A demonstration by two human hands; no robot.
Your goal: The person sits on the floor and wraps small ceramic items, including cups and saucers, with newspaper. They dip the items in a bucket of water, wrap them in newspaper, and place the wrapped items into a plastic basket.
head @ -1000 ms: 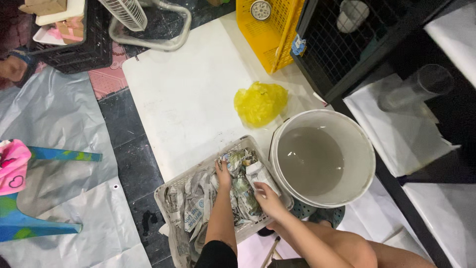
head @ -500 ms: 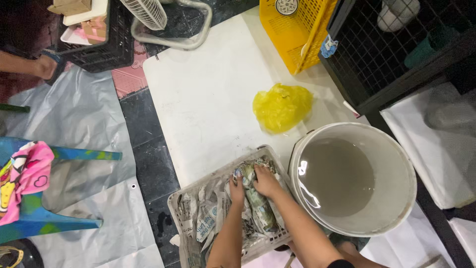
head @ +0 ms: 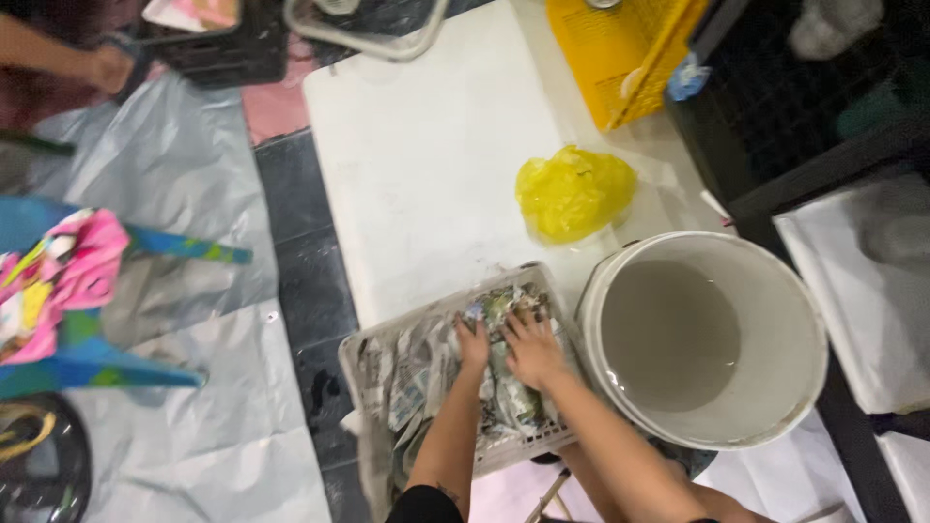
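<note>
A pale plastic basket [head: 373, 353] sits low in the head view, filled with wet, crumpled newspaper [head: 421, 383]. My left hand [head: 473, 347] and my right hand [head: 531, 349] lie side by side on the pile at the basket's far right end, palms down, fingers pressed into the paper. Just right of the basket stands a white bucket [head: 804, 320] holding murky grey water.
A yellow plastic bag [head: 573, 191] lies on the white board [head: 426, 145] beyond the basket. A yellow crate [head: 620, 58] and black wire cage [head: 775, 87] stand at the back right. Another person's hand [head: 107, 68] is at top left, near a blue chair [head: 87, 358].
My right hand moved from the basket's near right edge up beside my left hand on the paper. The camera shifted, so everything slid rightward in view.
</note>
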